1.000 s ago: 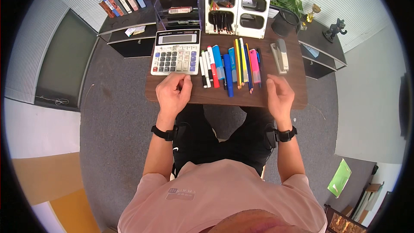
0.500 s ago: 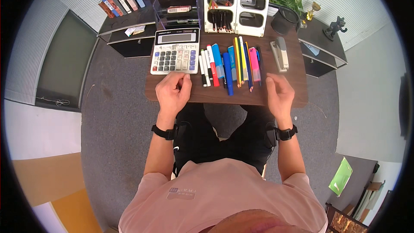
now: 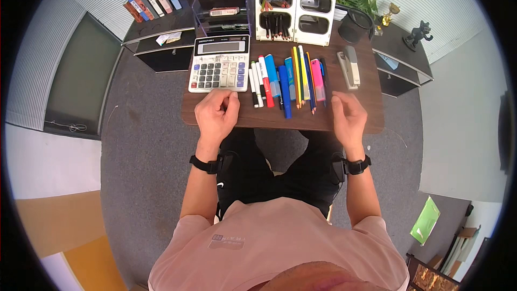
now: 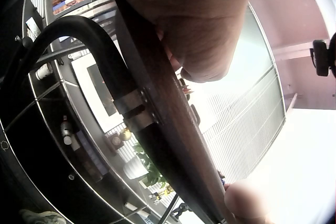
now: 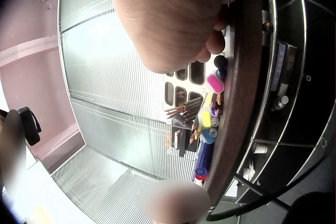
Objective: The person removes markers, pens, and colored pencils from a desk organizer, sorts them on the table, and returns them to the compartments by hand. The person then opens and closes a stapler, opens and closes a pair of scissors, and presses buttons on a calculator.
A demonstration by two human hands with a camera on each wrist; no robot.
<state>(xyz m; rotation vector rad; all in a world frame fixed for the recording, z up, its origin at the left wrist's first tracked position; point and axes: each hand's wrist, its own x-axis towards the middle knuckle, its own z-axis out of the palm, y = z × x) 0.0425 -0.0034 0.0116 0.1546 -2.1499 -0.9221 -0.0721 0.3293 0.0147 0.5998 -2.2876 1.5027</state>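
Pictured in head view with left hand [image 3: 216,112] loosely curled, empty, beside calculator [image 3: 220,70] at the tabletop's [image 3: 269,121] seven o'clock; with right hand [image 3: 349,116] likewise at five, below stapler [image 3: 352,69]; with markers [image 3: 285,91] and pencils [image 3: 297,78] between. Seen from left wrist at twelve o'clock, fingers partly hidden. Seen from right wrist at twelve, above markers at five.

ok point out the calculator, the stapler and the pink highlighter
Calculator [image 3: 221,48]: head view, on its display.
Stapler [image 3: 353,66]: head view, on its upper arm.
Pink highlighter [image 3: 316,75]: head view, on its pink part.
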